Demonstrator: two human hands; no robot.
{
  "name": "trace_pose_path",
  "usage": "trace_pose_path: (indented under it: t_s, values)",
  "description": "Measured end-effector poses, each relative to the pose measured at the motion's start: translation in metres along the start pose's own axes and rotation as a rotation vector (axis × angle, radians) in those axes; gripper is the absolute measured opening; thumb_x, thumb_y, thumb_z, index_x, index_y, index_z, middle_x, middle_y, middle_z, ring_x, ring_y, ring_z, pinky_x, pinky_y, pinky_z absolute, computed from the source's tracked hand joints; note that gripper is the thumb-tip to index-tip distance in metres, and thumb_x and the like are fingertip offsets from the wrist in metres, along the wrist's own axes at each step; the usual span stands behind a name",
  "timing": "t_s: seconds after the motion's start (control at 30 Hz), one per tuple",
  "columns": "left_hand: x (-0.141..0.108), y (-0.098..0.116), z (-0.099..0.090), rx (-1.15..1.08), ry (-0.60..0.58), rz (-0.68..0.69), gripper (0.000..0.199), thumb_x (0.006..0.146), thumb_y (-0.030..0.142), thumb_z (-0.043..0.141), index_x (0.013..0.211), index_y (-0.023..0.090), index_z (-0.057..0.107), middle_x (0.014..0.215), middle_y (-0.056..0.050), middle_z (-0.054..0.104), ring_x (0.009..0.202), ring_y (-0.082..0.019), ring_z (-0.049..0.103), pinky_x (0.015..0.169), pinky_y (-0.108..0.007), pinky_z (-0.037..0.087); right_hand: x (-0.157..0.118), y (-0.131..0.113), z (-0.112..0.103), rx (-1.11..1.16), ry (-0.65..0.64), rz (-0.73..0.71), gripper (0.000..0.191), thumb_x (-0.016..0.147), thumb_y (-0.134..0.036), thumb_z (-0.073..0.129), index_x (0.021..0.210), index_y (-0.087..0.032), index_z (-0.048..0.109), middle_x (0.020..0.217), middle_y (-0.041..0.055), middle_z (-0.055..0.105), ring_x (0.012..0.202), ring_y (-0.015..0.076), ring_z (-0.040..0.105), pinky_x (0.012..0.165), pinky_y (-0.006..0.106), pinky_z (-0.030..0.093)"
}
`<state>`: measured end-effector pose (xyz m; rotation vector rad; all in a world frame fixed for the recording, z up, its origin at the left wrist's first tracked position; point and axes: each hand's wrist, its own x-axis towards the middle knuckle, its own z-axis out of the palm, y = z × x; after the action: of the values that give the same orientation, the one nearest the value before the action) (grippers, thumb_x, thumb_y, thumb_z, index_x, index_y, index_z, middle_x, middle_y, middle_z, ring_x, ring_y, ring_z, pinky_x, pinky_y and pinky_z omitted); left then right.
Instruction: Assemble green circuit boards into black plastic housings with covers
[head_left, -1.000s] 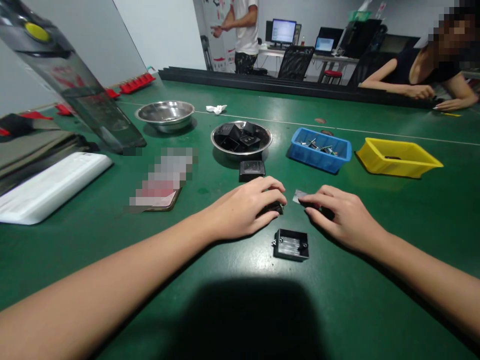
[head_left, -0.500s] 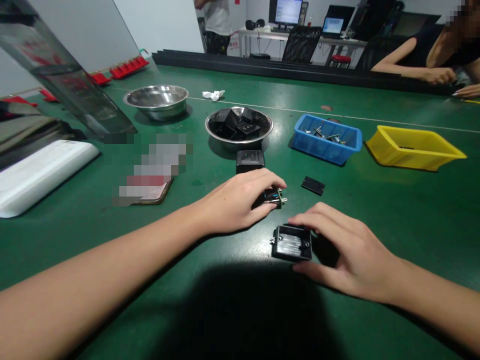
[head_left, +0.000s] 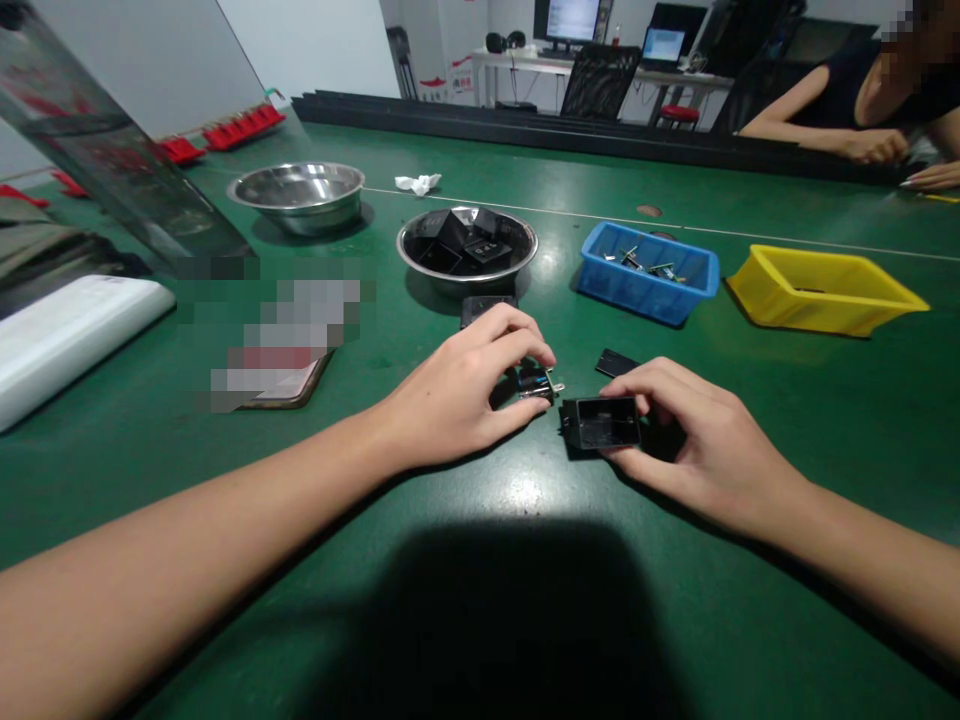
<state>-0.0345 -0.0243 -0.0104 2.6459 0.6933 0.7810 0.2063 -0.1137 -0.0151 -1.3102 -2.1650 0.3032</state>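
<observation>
Between the thumb and fingers of my left hand (head_left: 487, 380) is a small dark electronic part (head_left: 535, 384) with metal prongs that point right. My right hand (head_left: 705, 430) grips a black plastic housing (head_left: 606, 424) by its right end, its hollow side facing me. The two pieces are close together but apart. Just behind the right fingertips lies a flat black cover (head_left: 616, 362), partly hidden. Beyond my left hand sits a black box (head_left: 486, 308), its near part covered by the fingers.
A steel bowl (head_left: 405, 262) of black housings, a blue bin (head_left: 645, 300) with metal-pronged parts and a yellow bin (head_left: 817, 318) stand behind. Another steel bowl (head_left: 315, 212), a phone (head_left: 309, 385) and a leaning clear container (head_left: 142, 170) are left. A person's hand (head_left: 877, 146) rests at far right.
My right hand has closed on the housing, tilted it and moved it away from me, nearer the left hand. The left hand still holds the pronged part. The view has shifted slightly.
</observation>
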Motion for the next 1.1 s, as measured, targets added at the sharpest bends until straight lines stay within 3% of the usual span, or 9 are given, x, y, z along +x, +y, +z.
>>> trace_pose_path:
  t_s: [0.23, 0.43, 0.53, 0.7, 0.9, 1.1]
  values:
    - [-0.001, 0.004, -0.005, 0.017, 0.025, 0.093, 0.026, 0.087, 0.028, 0.069, 0.109, 0.016, 0.064, 0.111, -0.01, 0.062, 0.102, -0.02, 0.062, 0.088, -0.031, 0.053, 0.0, 0.001, -0.001, 0.003, -0.056, -0.009, 0.026, 0.085, -0.03, 0.073, 0.108, -0.019, 0.067, 0.092, 0.0067, 0.069, 0.081, 0.0193, 0.062, 0.07, 0.03, 0.049]
    - [-0.006, 0.015, -0.003, 0.0, -0.129, 0.219, 0.047, 0.087, 0.051, 0.069, 0.116, 0.015, 0.062, 0.089, -0.005, 0.068, 0.078, -0.016, 0.065, 0.069, -0.025, 0.049, -0.001, 0.003, -0.002, 0.028, -0.107, -0.153, 0.03, 0.088, -0.037, 0.072, 0.109, -0.017, 0.066, 0.085, 0.0058, 0.069, 0.076, 0.0185, 0.062, 0.067, 0.028, 0.048]
    - [-0.007, 0.016, -0.002, 0.009, -0.149, 0.243, 0.051, 0.084, 0.055, 0.071, 0.113, 0.015, 0.062, 0.086, -0.004, 0.069, 0.072, -0.015, 0.065, 0.064, -0.024, 0.046, -0.001, 0.004, -0.002, 0.026, -0.124, -0.189, 0.032, 0.088, -0.04, 0.072, 0.107, -0.016, 0.066, 0.084, 0.0062, 0.068, 0.076, 0.0186, 0.062, 0.067, 0.028, 0.048]
    - [-0.006, 0.01, -0.009, 0.042, -0.039, 0.12, 0.029, 0.092, 0.041, 0.061, 0.104, 0.015, 0.064, 0.074, -0.001, 0.066, 0.066, -0.013, 0.063, 0.061, -0.023, 0.043, -0.001, 0.003, -0.004, 0.043, -0.15, -0.176, 0.031, 0.088, -0.04, 0.072, 0.108, -0.016, 0.066, 0.086, 0.0065, 0.069, 0.077, 0.0183, 0.062, 0.068, 0.028, 0.048]
    - [-0.002, 0.006, -0.009, 0.18, -0.06, -0.046, 0.021, 0.089, 0.033, 0.064, 0.099, 0.015, 0.066, 0.077, -0.002, 0.067, 0.069, -0.014, 0.062, 0.06, -0.023, 0.04, -0.001, 0.002, -0.006, 0.09, -0.167, -0.205, 0.035, 0.09, -0.035, 0.069, 0.117, -0.013, 0.065, 0.087, 0.0069, 0.069, 0.078, 0.0176, 0.061, 0.071, 0.028, 0.048]
    - [-0.004, 0.005, -0.004, 0.235, -0.078, -0.029, 0.017, 0.092, 0.03, 0.062, 0.099, 0.015, 0.065, 0.082, -0.004, 0.069, 0.068, -0.014, 0.062, 0.06, -0.023, 0.04, 0.0, 0.005, -0.004, 0.096, -0.179, -0.233, 0.043, 0.09, -0.047, 0.069, 0.115, -0.013, 0.068, 0.081, 0.0052, 0.066, 0.075, 0.017, 0.061, 0.068, 0.026, 0.047]
